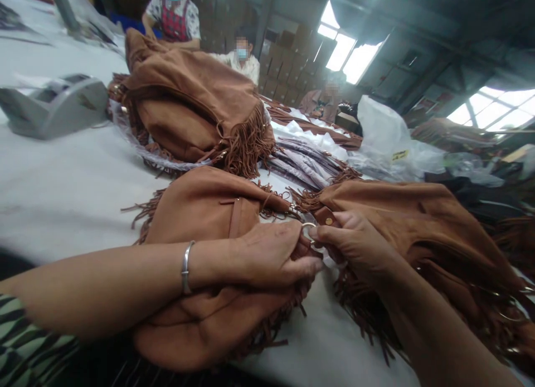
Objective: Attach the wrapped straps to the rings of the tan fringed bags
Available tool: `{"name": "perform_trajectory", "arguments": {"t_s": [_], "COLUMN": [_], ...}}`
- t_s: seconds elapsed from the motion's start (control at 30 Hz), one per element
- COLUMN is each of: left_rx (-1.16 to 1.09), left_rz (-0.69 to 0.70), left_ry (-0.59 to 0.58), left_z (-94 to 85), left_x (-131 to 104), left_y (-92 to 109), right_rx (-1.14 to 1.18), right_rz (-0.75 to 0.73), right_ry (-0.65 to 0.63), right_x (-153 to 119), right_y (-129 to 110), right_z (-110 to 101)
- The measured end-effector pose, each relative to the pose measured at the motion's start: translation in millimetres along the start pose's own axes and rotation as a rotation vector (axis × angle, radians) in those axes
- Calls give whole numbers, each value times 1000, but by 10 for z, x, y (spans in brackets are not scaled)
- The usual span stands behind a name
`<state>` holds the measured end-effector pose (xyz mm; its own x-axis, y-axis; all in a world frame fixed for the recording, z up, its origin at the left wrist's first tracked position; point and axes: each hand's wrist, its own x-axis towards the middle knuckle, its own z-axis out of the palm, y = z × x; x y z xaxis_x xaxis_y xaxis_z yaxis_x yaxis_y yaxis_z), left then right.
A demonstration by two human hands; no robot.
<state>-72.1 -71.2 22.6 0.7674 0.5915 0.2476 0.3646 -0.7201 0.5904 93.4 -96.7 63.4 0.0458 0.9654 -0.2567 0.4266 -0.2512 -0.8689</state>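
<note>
A brown suede-like bag (pixel 200 208) with fringe along its edges lies on the table in front of me. My left hand (pixel 273 250), a silver bangle on its wrist, is closed at the bag's right end, its fingers curled on brown material beside a metal ring (pixel 308 225). With thumb and fingers my right hand (pixel 361 242) pinches that ring from the right. A brown leather tab with a round gold stud (pixel 328 218) sticks up by my right fingers. The parts inside both grips are mostly hidden.
Another fringed brown bag (pixel 388 203) lies to the right, and a stack of bags (pixel 188 97) stands behind. Left of it is a grey tape dispenser-like object (pixel 54 105). Clear plastic (pixel 384 125) lies back right. Several people (pixel 179 19) are across the table.
</note>
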Motion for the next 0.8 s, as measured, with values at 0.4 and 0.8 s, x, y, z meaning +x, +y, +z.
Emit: {"name": "perform_trajectory", "arguments": {"t_s": [0.4,0.8], "left_rx": [121,71], "left_rz": [-29,1], "left_ry": [-66,-81], "left_z": [31,84], "left_x": [63,99], "left_y": [-94,-142], "right_rx": [12,66], "right_rz": [-190,-282], "right_ry": [90,74], "right_x": [-14,-29], "right_y": [187,289], "right_z": [132,117]}}
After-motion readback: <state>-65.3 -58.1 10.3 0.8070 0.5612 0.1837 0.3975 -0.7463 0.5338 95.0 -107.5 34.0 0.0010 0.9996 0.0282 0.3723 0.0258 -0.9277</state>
